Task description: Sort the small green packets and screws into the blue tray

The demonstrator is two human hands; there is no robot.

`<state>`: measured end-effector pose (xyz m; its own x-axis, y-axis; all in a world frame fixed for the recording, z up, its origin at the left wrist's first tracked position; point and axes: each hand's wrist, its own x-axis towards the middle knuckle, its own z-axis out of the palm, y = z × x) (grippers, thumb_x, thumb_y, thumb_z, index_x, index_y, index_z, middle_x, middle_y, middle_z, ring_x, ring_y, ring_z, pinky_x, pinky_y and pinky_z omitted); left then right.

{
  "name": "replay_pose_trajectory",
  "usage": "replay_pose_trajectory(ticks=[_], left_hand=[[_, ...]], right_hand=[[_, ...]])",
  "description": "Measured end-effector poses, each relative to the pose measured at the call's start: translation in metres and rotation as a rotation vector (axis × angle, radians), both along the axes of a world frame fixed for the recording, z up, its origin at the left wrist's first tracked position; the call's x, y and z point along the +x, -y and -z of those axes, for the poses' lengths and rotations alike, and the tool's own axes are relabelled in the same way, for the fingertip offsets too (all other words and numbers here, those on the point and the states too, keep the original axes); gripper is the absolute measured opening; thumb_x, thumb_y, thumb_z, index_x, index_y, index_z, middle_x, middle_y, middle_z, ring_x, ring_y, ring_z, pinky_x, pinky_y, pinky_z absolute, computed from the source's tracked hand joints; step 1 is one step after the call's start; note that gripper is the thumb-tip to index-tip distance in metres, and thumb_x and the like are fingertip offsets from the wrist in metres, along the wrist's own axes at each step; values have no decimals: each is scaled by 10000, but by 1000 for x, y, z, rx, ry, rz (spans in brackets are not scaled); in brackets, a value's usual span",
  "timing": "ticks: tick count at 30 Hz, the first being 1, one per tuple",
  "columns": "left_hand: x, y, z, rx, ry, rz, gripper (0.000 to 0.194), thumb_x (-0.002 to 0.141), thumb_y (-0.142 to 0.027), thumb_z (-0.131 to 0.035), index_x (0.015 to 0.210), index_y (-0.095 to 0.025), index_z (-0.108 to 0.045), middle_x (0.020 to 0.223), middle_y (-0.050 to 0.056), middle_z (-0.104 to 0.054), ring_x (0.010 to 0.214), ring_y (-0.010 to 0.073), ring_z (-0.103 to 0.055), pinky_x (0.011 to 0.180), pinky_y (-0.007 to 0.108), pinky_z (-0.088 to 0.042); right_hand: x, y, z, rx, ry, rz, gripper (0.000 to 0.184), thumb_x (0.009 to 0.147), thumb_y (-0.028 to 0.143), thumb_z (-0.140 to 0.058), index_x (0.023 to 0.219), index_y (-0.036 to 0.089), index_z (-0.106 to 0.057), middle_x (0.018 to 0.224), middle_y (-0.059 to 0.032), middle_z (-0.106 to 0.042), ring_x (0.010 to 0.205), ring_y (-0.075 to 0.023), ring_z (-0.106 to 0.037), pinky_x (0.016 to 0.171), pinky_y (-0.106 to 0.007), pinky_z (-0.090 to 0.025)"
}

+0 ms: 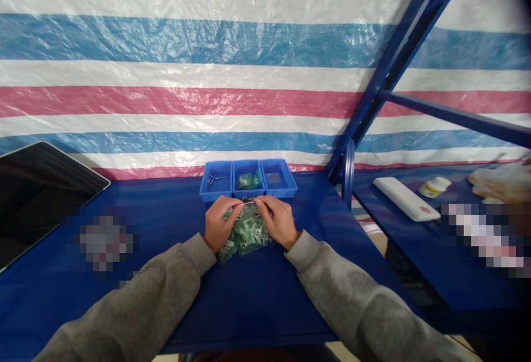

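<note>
Fingers (235, 203) on the left hand (218, 222) and right hand (280, 219) look closed in a pinch, the two sets of tips just beside each other, with a small part (248, 201) between them; too tiny to say what it is. That's right at the near edge of the blue bin row (281, 192). Greenish plastic bags (252, 236) full of metallic-looking bits lie under the hands, on the near side of the bin row, on the blue worktop (249, 301).

Biggest risk imo is a fumble. Only fingertips have the part, so a slip could lose it among the bags or in a bin. Can't make out the bag mouths, but if one's open, a bumped wrist could spill bits everywhere.

As for brands, nope. Well right of the bin row, the white bottle (434, 186) has a yellowish label and the white case (406, 198) a reddish mark, both too small to read.
</note>
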<state>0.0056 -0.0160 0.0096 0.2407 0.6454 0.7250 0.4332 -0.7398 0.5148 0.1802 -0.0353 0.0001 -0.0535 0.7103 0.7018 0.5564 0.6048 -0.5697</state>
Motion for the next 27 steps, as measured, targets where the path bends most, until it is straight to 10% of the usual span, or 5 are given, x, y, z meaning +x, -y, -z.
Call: replay_pose_trajectory(ticks=[8,14,22,27], left_hand=[[-9,-22,-21,72,154,-279,120,839,-274,-579,854,-177,-648,840,37,-653,835,177,-590,806,325,-442],[-33,-57,-33,10,-172,-457,202,828,-290,-568,1002,-211,-634,1032,60,-630,1029,247,-533,907,404,-368],[-26,-45,-42,-77,-603,-44,211,865,-305,-485,950,-204,-649,877,21,-654,725,140,-593,680,247,-435],[-22,-31,-50,-82,-936,-115,315,793,-460,-552,932,-194,-651,869,57,-663,769,206,-627,633,274,-436]], right_hand=[[1,0,1,-26,21,30,202,918,243,-448,942,186,-640,874,-60,-690,806,-185,-644,739,-287,-471],[0,0,1,-37,47,42,213,918,240,-439,915,180,-643,835,-55,-685,768,-176,-637,708,-269,-457],[1,-4,3,-70,113,83,228,912,260,-445,860,178,-651,744,-47,-655,680,-165,-599,650,-264,-432],[1,-4,2,-81,131,83,221,909,252,-449,857,176,-650,762,-48,-656,682,-159,-593,654,-259,-423]])
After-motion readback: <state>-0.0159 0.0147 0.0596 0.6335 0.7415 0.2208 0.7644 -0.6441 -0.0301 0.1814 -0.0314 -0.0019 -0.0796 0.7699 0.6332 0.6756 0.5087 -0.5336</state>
